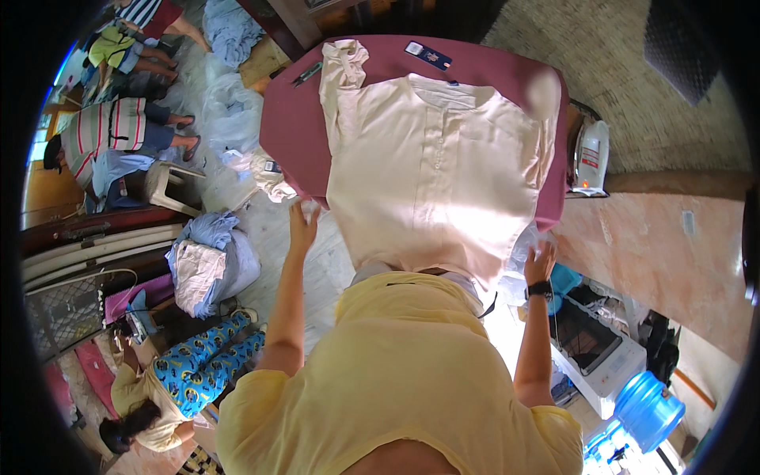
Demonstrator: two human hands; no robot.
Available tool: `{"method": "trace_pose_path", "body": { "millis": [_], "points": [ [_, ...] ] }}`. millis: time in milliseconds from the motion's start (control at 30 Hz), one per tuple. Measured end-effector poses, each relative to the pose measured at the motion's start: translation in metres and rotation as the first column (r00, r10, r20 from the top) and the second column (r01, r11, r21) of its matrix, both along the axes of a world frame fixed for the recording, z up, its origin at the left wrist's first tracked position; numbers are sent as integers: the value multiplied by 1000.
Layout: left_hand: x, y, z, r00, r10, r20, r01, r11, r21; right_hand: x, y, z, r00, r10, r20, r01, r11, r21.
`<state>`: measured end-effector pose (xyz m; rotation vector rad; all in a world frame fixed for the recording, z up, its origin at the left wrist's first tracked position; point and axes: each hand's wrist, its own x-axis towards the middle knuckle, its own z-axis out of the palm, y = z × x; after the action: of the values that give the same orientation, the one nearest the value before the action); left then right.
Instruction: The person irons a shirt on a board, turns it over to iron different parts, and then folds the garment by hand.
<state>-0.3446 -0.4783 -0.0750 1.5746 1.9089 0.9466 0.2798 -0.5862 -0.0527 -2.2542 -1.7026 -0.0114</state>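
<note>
A cream shirt (427,170) with a buttoned front placket lies spread face up on a maroon padded table (289,119). Its lower part hangs over the near edge, against my body. One sleeve is bunched at the table's far left. My left hand (303,226) is off the table's left near corner, fingers apart, holding nothing visible. On the other side, my right hand (541,263) is beside the near right corner, fingers spread, near some clear plastic. A dark blue tag (428,55) and small thread snips (307,74) lie beyond the shirt.
An iron (590,158) stands right of the table. Cream cloth (273,179) with a tag hangs at the left edge. Folded clothes (210,265) are piled at left, near a plastic stool (170,188). Several people are at left. A blue water bottle (649,402) is at lower right.
</note>
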Motion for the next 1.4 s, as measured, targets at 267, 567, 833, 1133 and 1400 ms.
{"method": "trace_pose_path", "body": {
  "millis": [267,567,833,1133,1400],
  "points": [
    [65,261,73,983,183,-24,-175,968,181,-146,304,71,635,340,-694,-236,940,245],
    [104,351,59,883,177,-435,-247,963,-108,-279,440,25,537,198,-820,-251,965,69],
    [2,292,60,727,657,198,-669,614,419,-284,451,14,527,192,-828,-226,971,81],
    [97,297,92,958,-94,-270,185,924,334,-282,449,8,405,192,-894,-205,972,116],
    [86,313,67,927,-117,-356,151,986,67,-309,445,6,585,405,-702,-173,909,380]
  ]
}}
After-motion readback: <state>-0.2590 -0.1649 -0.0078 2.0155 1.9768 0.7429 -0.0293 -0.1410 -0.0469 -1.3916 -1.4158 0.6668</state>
